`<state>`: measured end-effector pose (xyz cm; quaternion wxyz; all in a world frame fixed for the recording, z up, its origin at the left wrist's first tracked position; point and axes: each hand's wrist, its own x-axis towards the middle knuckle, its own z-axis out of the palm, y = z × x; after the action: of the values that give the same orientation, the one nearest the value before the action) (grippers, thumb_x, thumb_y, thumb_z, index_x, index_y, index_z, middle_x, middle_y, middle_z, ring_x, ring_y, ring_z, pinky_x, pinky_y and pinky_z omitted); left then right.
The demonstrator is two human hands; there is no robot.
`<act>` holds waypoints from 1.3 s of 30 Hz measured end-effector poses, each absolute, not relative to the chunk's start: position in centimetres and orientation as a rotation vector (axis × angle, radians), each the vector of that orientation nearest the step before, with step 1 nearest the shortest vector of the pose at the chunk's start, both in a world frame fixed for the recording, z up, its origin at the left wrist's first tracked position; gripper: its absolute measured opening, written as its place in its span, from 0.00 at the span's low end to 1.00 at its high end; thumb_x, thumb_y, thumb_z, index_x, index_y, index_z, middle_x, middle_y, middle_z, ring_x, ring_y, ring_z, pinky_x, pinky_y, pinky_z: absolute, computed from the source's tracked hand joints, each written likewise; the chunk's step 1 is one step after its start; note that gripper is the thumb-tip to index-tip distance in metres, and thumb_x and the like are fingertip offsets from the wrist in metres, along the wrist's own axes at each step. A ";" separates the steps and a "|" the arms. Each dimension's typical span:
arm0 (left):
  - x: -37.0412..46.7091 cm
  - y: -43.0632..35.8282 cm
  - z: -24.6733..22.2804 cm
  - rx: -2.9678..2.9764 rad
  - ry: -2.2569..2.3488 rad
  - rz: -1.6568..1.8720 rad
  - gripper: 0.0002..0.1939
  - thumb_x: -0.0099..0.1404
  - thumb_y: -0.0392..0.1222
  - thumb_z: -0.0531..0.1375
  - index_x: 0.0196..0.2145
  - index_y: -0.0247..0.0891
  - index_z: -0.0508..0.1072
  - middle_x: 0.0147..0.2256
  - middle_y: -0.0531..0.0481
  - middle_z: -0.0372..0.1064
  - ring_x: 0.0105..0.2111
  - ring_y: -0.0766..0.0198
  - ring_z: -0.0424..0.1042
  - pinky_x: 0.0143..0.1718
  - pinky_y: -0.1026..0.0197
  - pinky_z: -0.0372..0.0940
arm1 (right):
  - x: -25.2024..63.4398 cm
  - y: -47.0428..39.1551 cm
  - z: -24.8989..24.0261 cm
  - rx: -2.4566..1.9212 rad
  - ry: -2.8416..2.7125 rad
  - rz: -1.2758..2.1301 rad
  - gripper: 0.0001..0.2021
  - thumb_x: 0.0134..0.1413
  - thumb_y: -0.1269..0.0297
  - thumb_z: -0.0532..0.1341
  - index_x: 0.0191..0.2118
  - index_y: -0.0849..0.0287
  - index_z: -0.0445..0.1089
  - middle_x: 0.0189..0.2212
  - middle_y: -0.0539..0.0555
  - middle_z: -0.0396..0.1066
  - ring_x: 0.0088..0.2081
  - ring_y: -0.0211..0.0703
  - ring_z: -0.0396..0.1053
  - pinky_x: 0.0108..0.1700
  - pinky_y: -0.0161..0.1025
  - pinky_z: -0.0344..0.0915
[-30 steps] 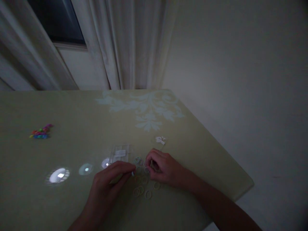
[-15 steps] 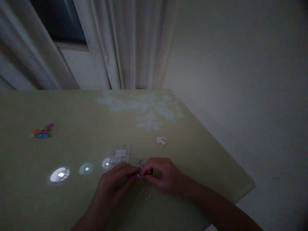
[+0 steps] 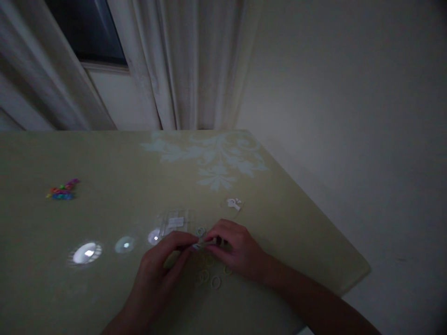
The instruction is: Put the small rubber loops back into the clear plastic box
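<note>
Over the tabletop [image 3: 87,298]: my left hand [image 3: 159,260], pinched on a small pale piece [image 3: 196,246]; my right hand [image 3: 239,246] adjacent, grip unclear; both best steady, clear of loose rings [image 3: 212,281].

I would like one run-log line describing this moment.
left hand: pinching small pale piece | right hand: close beside it, contact unclear | near: loose rings, clear case | farther left: colourful pieces
</note>
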<state>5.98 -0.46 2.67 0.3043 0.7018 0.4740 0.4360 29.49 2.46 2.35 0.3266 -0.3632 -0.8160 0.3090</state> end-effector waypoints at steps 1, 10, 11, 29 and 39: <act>5.9 -0.5 2.6 1.833 1.281 1.148 0.08 0.71 0.40 0.61 0.42 0.46 0.82 0.37 0.52 0.83 0.36 0.60 0.82 0.36 0.64 0.75 | 29.5 2.6 2.0 -0.956 -2.202 0.751 0.06 0.69 0.62 0.66 0.46 0.57 0.77 0.39 0.55 0.75 0.40 0.42 0.73 0.43 0.37 0.70; 5.9 -0.3 2.6 1.763 1.310 1.194 0.08 0.67 0.40 0.63 0.39 0.46 0.84 0.36 0.53 0.84 0.35 0.59 0.84 0.36 0.63 0.76 | 29.0 2.9 1.5 -1.053 -2.569 0.506 0.04 0.68 0.64 0.66 0.44 0.58 0.76 0.41 0.56 0.71 0.43 0.45 0.68 0.47 0.40 0.68; 5.9 -0.3 2.7 1.769 1.308 1.196 0.08 0.67 0.40 0.63 0.39 0.46 0.84 0.35 0.53 0.84 0.34 0.59 0.84 0.35 0.63 0.76 | 28.9 2.8 1.6 -1.065 -2.599 0.487 0.05 0.66 0.64 0.66 0.43 0.59 0.76 0.41 0.56 0.71 0.43 0.46 0.68 0.47 0.41 0.68; 6.0 -0.4 2.3 1.841 1.137 1.210 0.10 0.68 0.37 0.64 0.42 0.49 0.85 0.37 0.53 0.85 0.35 0.61 0.84 0.37 0.65 0.76 | 28.1 1.4 3.6 -0.842 -1.934 1.230 0.06 0.67 0.61 0.63 0.41 0.57 0.71 0.38 0.50 0.64 0.36 0.37 0.63 0.37 0.34 0.61; 5.6 -1.1 2.4 1.747 1.370 1.247 0.07 0.69 0.43 0.67 0.44 0.49 0.83 0.40 0.55 0.85 0.37 0.63 0.84 0.41 0.66 0.77 | 30.2 4.4 3.2 -1.196 -1.882 0.867 0.03 0.67 0.66 0.65 0.39 0.59 0.76 0.36 0.51 0.67 0.36 0.39 0.66 0.37 0.36 0.62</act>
<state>5.60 -1.09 2.44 0.2934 0.6559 0.5144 0.4681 30.24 4.36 3.19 0.3657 -0.4652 -0.7322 0.3373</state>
